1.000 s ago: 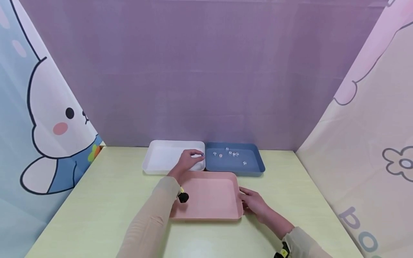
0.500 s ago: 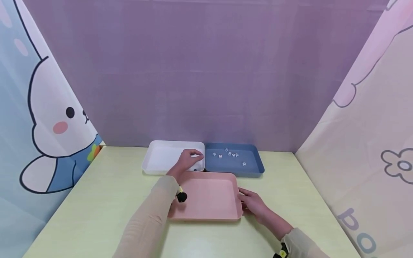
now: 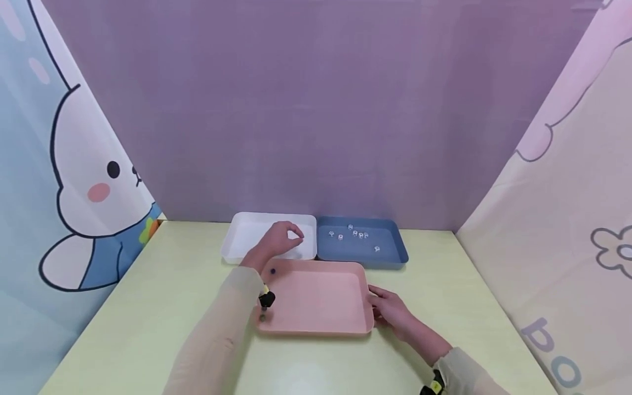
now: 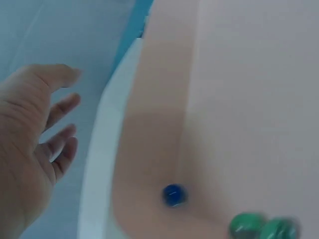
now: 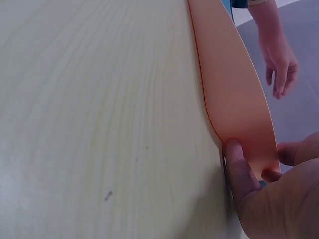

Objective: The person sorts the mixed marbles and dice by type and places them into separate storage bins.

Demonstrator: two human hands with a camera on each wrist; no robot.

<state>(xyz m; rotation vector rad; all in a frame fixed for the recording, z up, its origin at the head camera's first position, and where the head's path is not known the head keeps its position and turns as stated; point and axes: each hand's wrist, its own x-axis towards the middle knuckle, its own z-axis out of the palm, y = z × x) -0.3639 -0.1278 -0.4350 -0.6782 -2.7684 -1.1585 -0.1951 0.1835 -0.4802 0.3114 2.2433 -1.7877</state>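
My left hand (image 3: pixel 281 240) hovers over the white tray (image 3: pixel 237 236); its thumb and fingers are bent loosely and apart, with nothing between them. Below it, a blue marble (image 4: pixel 174 195) lies in the back left corner of the pink tray (image 3: pixel 321 302). Two green marbles (image 4: pixel 247 226) show near it in the left wrist view; in the head view, a greenish marble (image 3: pixel 263 317) is seen by the left wall, partly behind the wrist. My right hand (image 3: pixel 392 312) grips the pink tray's right wall, some fingers outside and one over the rim.
A dark blue tray (image 3: pixel 390 258) holding several white dice (image 3: pixel 355 233) stands at the back right, beside the white tray. The pale wooden table (image 3: pixel 419 291) reaches back to a purple cloth wall (image 3: pixel 316 109). Printed curtains flank both sides.
A small dark marble at my left fingertips dropped away near the white tray's front edge; a blue marble now lies in the pink tray. The left hand shifted slightly left; the right hand kept its grip.
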